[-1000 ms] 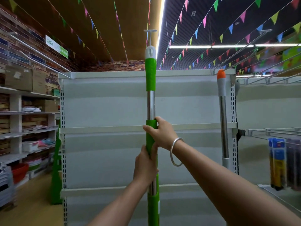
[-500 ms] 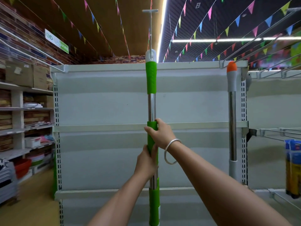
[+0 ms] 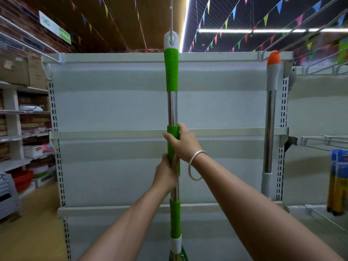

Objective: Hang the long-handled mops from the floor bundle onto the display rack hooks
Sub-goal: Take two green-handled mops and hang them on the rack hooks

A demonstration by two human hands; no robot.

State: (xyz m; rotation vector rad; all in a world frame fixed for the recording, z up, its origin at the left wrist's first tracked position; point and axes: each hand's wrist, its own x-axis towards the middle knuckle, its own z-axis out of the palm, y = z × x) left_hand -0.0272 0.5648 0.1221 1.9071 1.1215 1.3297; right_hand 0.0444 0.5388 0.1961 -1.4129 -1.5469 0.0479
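Higher than a second ago, the green mop (image 3: 171,72) stands upright before the grey display rack (image 3: 113,110), its white end loop (image 3: 170,40) now threaded on a thin hook rod (image 3: 171,14) overhead. Left hand (image 3: 165,174) clamps the shaft just below right hand (image 3: 183,143), which grips the green sleeve. Further right, an orange-capped mop (image 3: 271,113) hangs at the rack's edge.

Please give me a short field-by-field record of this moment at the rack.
held item: green-handled mop, upright
left hand: gripping the shaft, below the right
right hand: gripping the green sleeve, silver bangle on wrist
hanging loop: white, at the hook rod; whether it is seated cannot be told
already hung: orange-tipped mop, right side of rack
backdrop: grey shelving unit
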